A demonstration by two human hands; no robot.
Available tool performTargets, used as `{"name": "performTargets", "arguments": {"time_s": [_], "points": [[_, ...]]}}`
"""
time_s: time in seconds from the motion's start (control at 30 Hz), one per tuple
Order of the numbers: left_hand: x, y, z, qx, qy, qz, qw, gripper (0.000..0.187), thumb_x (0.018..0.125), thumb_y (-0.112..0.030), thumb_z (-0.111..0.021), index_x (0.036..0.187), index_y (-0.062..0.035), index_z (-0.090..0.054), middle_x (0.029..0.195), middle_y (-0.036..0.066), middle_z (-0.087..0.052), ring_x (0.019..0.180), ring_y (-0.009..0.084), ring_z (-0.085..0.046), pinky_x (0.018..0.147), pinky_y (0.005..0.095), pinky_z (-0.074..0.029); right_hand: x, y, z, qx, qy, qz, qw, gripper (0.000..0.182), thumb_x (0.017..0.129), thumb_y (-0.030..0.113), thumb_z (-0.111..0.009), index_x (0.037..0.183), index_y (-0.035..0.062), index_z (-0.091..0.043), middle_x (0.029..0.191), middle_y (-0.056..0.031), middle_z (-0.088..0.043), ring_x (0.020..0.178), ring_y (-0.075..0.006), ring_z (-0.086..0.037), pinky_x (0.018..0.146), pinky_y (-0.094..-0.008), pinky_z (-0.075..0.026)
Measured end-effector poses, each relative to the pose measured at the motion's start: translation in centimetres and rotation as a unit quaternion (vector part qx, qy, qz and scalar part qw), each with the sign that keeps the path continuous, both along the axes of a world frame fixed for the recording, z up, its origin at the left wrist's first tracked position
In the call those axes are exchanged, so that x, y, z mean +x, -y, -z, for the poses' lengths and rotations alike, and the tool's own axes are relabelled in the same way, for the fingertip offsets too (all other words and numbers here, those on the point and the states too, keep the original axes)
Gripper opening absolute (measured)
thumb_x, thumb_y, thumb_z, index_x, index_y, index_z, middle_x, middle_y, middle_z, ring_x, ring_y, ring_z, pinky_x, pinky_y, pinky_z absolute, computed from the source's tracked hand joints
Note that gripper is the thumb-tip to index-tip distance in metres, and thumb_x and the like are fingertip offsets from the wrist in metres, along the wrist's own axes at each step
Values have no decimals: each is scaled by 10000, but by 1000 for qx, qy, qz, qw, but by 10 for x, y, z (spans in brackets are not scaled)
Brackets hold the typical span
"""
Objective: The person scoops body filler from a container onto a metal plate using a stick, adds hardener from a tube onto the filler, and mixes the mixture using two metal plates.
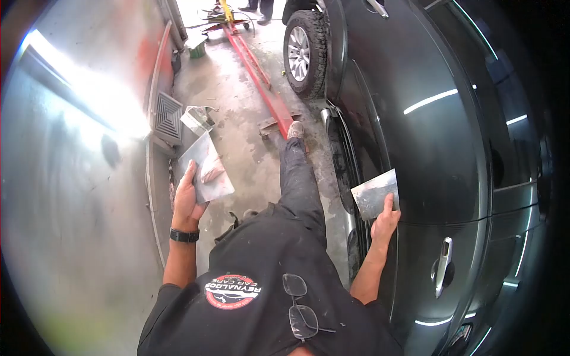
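Note:
My left hand [186, 199] grips a flat, pale mixing plate [215, 188] by its near edge, thumb on top. A lump of pinkish filler paste [212, 170] lies on that plate. In my right hand [386, 221] is a thin metal spreader [374, 196], a broad rectangular blade pinched near its lower right corner. The blade overlaps the dark car's side [418, 178] in this view. The two tools are well apart, one on either side of my body.
A red metal beam [261, 77] runs along the concrete floor [222, 98] ahead, near my foot. The car's front wheel [303, 54] stands to its right. A wall [71, 196] with a square vent [168, 117] is on the left. A green container [196, 50] and another person's legs [265, 9] are farther off.

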State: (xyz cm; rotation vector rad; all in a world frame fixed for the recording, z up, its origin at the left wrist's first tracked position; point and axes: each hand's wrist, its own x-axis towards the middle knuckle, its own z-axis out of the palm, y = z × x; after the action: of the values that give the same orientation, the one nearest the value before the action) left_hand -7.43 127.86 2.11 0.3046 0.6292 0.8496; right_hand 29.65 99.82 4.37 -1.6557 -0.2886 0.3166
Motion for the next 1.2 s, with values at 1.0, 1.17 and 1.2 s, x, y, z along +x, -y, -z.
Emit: {"name": "performTargets", "arguments": {"time_s": [1.0,1.17,1.2], "points": [[128,-107,4,-95,20,23,995,410,1019,-296,-521,1331,-31,-493,1210,102,-636,1049,222,-652,936,400,-546,213,-188,-183,-66,137,-115,982,341,968,204,-619,1222,-22,-603,1156,-144,-652,1085,-218,-618,957,-343,-468],[153,-147,9,-98,25,59,993,401,1014,-302,-531,1310,-31,-519,1186,92,-652,1016,212,-667,907,380,-563,280,-200,-190,138,-2,-240,961,397,986,77,-562,1377,70,-490,1356,-80,-534,1252,-234,-509,1057,-439,-421],[154,-155,15,-90,19,69,993,397,1015,-305,-530,1308,-37,-518,1182,88,-652,1024,211,-666,899,380,-567,289,-197,-184,133,10,-233,963,403,986,83,-565,1381,72,-485,1362,-76,-528,1263,-232,-498,1066,-435,-412]]}}
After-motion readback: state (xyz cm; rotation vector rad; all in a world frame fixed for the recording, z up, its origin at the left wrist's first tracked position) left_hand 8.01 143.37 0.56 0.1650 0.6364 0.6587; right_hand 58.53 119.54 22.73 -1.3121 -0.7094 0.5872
